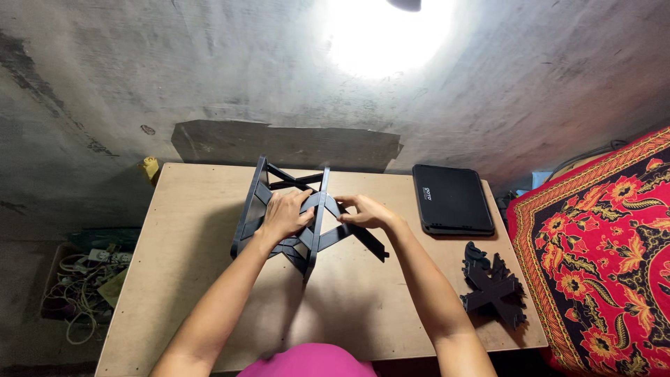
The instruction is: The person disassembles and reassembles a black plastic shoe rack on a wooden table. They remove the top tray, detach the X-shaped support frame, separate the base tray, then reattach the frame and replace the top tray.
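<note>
A black folding frame of flat crossed slats (307, 220) stands on the middle of the pale plywood table (188, 279), and both hands are on it. The left hand (285, 215) lies spread over the slats at the frame's centre, fingers curled down around a crossing piece. The right hand (368, 211) pinches a slat on the frame's right side, just beside the left hand. Right of the frame, well apart from it, a flat black rectangular case (452, 199) lies near the table's far edge. Nearer the front edge, also right of the frame, sits a small pile of black cut-out pieces (494, 285).
</note>
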